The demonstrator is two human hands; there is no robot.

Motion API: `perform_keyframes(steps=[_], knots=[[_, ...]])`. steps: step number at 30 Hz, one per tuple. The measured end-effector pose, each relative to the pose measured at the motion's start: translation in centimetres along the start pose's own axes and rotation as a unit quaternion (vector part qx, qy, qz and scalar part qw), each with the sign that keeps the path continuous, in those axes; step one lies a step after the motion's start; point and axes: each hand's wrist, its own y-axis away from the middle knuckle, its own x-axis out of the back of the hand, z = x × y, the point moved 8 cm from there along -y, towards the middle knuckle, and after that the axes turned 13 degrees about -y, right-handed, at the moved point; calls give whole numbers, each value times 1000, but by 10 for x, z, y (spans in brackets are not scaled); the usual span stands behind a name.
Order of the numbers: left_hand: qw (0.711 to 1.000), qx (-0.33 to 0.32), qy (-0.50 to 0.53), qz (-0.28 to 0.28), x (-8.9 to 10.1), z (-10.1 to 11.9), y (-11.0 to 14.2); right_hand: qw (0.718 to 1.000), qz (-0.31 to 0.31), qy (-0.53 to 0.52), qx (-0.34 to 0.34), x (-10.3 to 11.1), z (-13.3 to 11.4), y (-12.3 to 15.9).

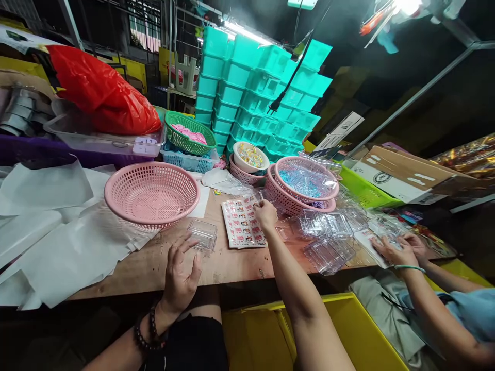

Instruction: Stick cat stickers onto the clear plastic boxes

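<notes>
My left hand [181, 273] is raised over the table's front edge, fingers apart and holding nothing. Just beyond its fingertips lies a clear plastic box [204, 236]. My right hand [266, 214] reaches to the upper right part of a stack of sticker sheets [243, 224] printed in pink and red. Its fingers are closed in a pinch; what is between them is hidden. An empty pink basket [152, 198] stands to the left of the sheets. Clear plastic packaging [327, 224] lies in a loose pile to the right.
White backing papers [73, 252] cover the left of the table. Behind stand a bowl of small yellowish pieces [250, 156], a pink basket with blue pieces [305, 180] and stacked teal bins [255, 93]. At right, a co-worker's hands [398, 250] handle things. A yellow crate [348, 324] sits below.
</notes>
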Motion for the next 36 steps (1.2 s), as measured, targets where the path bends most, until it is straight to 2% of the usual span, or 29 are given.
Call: perform_keyframes(steps=[3,5,7,9,11,12,14,16,17,18,19,22,23,25,29,32,36], knots=[[996,15,75,-50,-4,4,-3,996,-24,-85,31,33,-13,26],[990,31,112,-81,-5,10,-8,982,-69,-168,49,55,-22,59],[989,22,114,-90,1,23,-16,927,-169,-332,42,65,-32,103],[992,-7,88,-92,11,40,-27,879,-241,-412,11,67,-40,149],[991,-23,54,-123,16,53,-37,841,-290,-455,-17,61,-47,185],[986,-18,43,-158,14,54,-39,825,-313,-470,-28,55,-50,199],[962,26,48,-267,4,49,-37,795,-361,-485,-40,40,-54,218],[914,102,91,-383,-7,36,-25,781,-393,-484,-42,25,-57,226],[890,132,109,-422,-9,31,-18,783,-392,-482,-37,19,-57,227],[875,141,112,-450,-10,27,-13,790,-381,-480,-28,14,-57,227],[872,127,97,-463,-8,26,-12,800,-362,-478,-19,9,-56,226],[903,-7,-20,-428,4,34,-20,819,-321,-476,-2,-3,-57,228],[908,-53,-51,-413,7,40,-23,817,-323,-477,-2,-7,-58,231],[905,-104,-75,-405,10,46,-24,807,-334,-487,-3,-11,-61,237],[885,-128,-77,-442,7,45,-20,806,-345,-480,-8,-8,-63,241],[884,-140,-62,-442,6,43,-19,803,-370,-466,-30,-9,-62,243],[888,-168,5,-428,7,49,-21,770,-396,-490,-101,-20,-55,243]])
